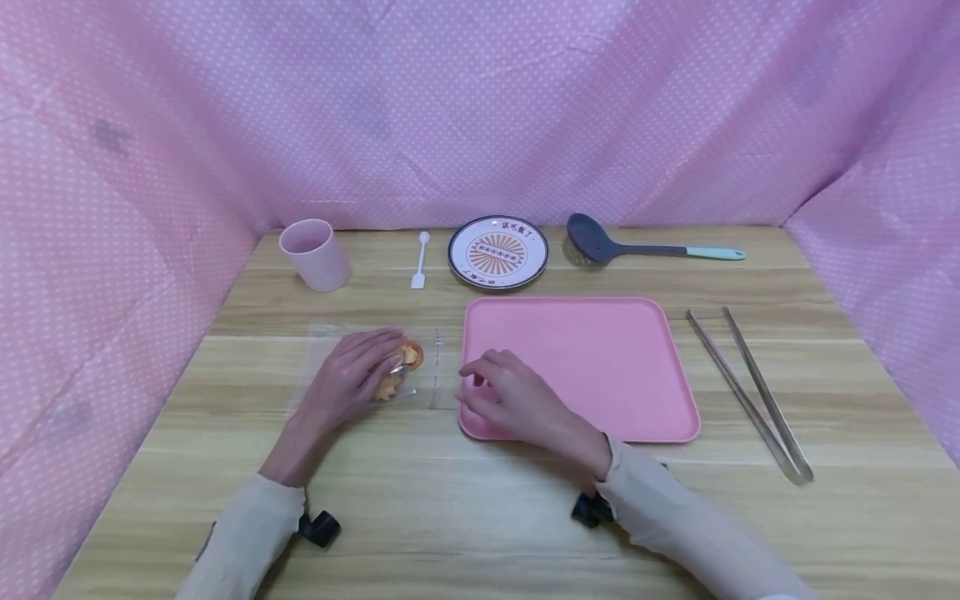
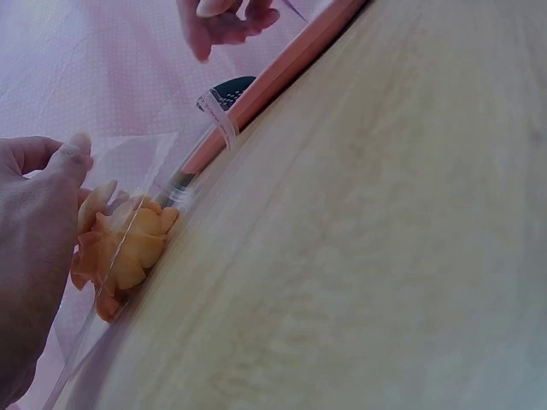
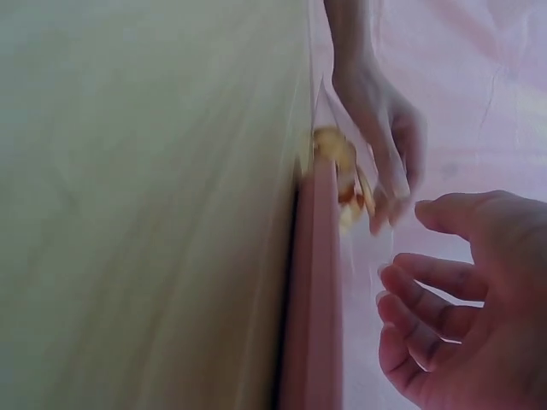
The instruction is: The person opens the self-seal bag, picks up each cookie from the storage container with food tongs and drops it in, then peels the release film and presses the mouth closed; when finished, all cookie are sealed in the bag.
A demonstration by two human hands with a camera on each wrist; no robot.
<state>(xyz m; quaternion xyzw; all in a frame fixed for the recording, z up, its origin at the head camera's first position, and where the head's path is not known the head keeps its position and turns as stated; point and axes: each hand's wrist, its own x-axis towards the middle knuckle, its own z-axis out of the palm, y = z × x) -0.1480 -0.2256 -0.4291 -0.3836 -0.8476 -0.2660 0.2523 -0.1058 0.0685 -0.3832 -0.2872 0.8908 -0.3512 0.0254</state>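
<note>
A clear plastic bag (image 1: 425, 392) lies flat on the table at left, holding orange-yellow, scalloped pieces (image 2: 128, 248) that look like biscuits. My left hand (image 1: 352, 375) lies over the bag's left part, fingers bent round the pieces. In the left wrist view its thumb and fingers hold the bag beside them. Above the left edge of the pink tray (image 1: 577, 367) hovers my right hand (image 1: 517, 396). Its fingers are loosely bent with nothing between them, as the right wrist view also shows.
Along the back stand a pink cup (image 1: 318, 257), a small white spoon (image 1: 420, 262), a patterned plate (image 1: 498, 253) and a dark ladle (image 1: 600, 244) with a light-green handle end. Metal tongs (image 1: 757, 400) lie right of the tray. Pink dotted cloth (image 1: 480, 108) surrounds the table.
</note>
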